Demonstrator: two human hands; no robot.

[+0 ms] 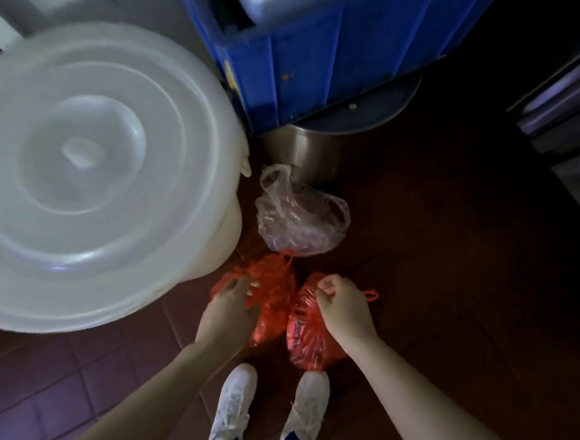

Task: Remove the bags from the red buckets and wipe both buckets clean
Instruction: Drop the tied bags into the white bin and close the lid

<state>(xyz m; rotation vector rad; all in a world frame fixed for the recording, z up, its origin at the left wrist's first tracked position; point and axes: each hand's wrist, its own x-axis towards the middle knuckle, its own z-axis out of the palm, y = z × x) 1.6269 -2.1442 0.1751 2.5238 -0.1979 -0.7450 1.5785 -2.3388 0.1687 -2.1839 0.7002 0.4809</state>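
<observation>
Two red plastic bags stand side by side on the dark tiled floor just ahead of my feet. My left hand (233,305) lies over the top of the left red bag (273,287), its fingers curled into the crumpled plastic. My right hand (341,307) is closed in a fist and pinches the top of the right red bag (304,337), whose tie loop sticks out to the right. Whatever the bags hold is hidden by the plastic. No red bucket shows plainly.
A clear, pinkish plastic bag (299,217) lies just beyond the red ones. A big white lidded tub (89,171) fills the left. A blue crate (311,46) sits on a steel drum (304,148) behind. A metal cabinet (571,102) stands at right. My white shoes (234,408) are below.
</observation>
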